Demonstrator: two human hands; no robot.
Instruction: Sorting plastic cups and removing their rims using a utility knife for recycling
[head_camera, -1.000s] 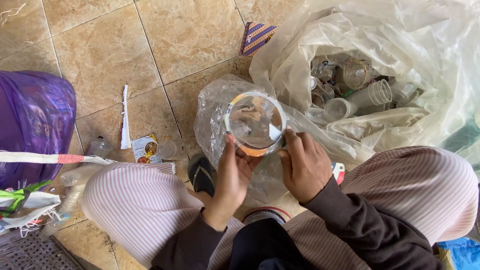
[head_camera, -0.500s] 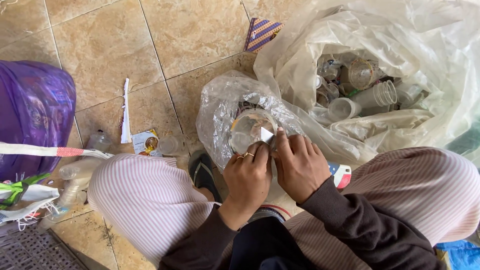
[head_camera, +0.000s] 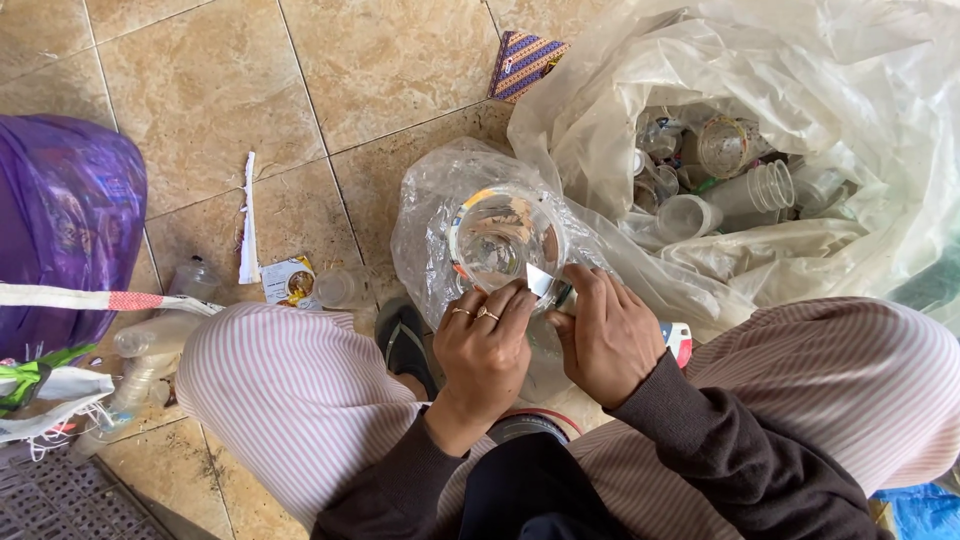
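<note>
Over small bag (head_camera: 430, 215) | both hands (head_camera: 487, 345) (head_camera: 603, 340) now pinch clear cup (head_camera: 503, 238) | blade (head_camera: 539, 281) at rim, cup lowered

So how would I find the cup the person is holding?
Start at the big clear bag of cups on the right. Left of it lies a smaller clear bag; above that, the left hand and right hand hold one cup. Unlike the bagged cups, it has a coloured rim.
</note>
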